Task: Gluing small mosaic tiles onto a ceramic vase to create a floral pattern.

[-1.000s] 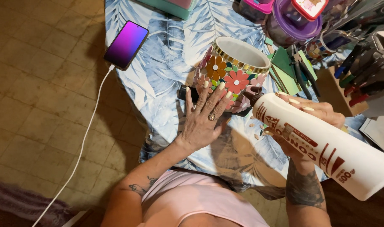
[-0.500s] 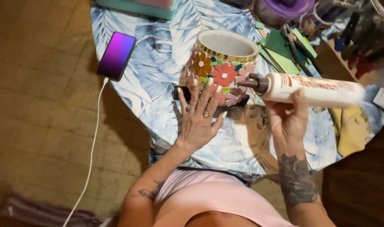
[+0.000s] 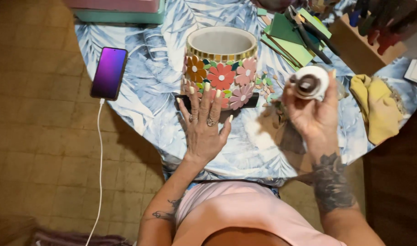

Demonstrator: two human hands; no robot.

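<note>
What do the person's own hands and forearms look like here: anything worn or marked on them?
Both arms are bare, with no sleeves. The left hand wears two rings and has long pale nails; its forearm bears a small dark tattoo. The right hand has a large dark tattoo behind the wrist.

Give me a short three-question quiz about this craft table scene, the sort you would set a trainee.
1. True or false: the left hand rests flat against the round flower-mosaic pot.
2. What does the right hand hold? A) a pair of black-handled pliers B) a white glue bottle with a brown nozzle C) a phone
3. Fill in: the purple-screened phone lies to the pot's ____ in the picture, with a white cable plugged in.

Key:
1. True; the fingers press on the pot's flowered side.
2. B; the bottle stands upright in the grip, nozzle toward the camera.
3. Left, on the blue leaf-print tablecloth.
</note>
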